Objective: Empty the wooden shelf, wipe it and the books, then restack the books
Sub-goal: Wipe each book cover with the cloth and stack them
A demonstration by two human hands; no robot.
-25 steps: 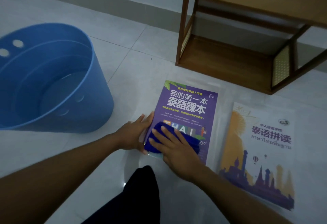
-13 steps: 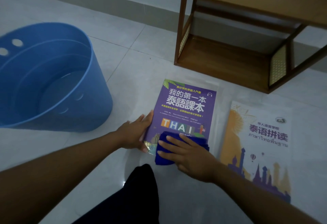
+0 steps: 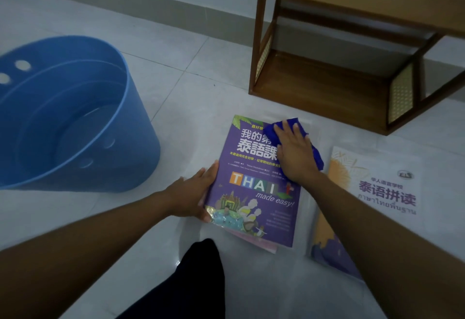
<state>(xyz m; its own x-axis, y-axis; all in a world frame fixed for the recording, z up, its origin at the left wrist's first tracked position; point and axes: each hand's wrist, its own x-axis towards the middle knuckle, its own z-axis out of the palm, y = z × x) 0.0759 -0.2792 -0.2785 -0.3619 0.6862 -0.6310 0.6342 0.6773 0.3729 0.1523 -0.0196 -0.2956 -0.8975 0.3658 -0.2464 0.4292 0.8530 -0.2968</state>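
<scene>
1. Pressing flat with fingers spread, the right hand (image 3: 295,156) bears down on a dark blue cloth (image 3: 312,142) at the far right corner of the purple Thai textbook (image 3: 254,192); the cloth bunches out past the fingertips (image 3: 284,127) and beyond the book's right edge.
2. Curled loosely around the near left edge of the same book, the left hand (image 3: 192,195) has its thumb resting on the cover's lower left corner and its fingers running up along the spine side, steadying the book and not lifting it.
3. The purple textbook lies face up on the white tiled floor (image 3: 176,87), its cover reading "THAI made easy!" below Chinese characters. A pinkish edge of something lying beneath it shows at its near corner; what that is cannot be told.
4. Just beside it on the right, apart by a narrow strip of floor, a white and orange Thai book (image 3: 382,192) lies face up, partly crossed by the right forearm.
5. Beyond both books stands the wooden shelf (image 3: 327,92) against the wall, its lower board and the board above it bare, with woven cane panels at the sides.
6. To the left of the books, well apart, a blue plastic bucket (image 3: 130,122) stands on the floor with water in its bottom.
7. A dark-clothed knee (image 3: 203,268) shows at the near edge between the forearms.
</scene>
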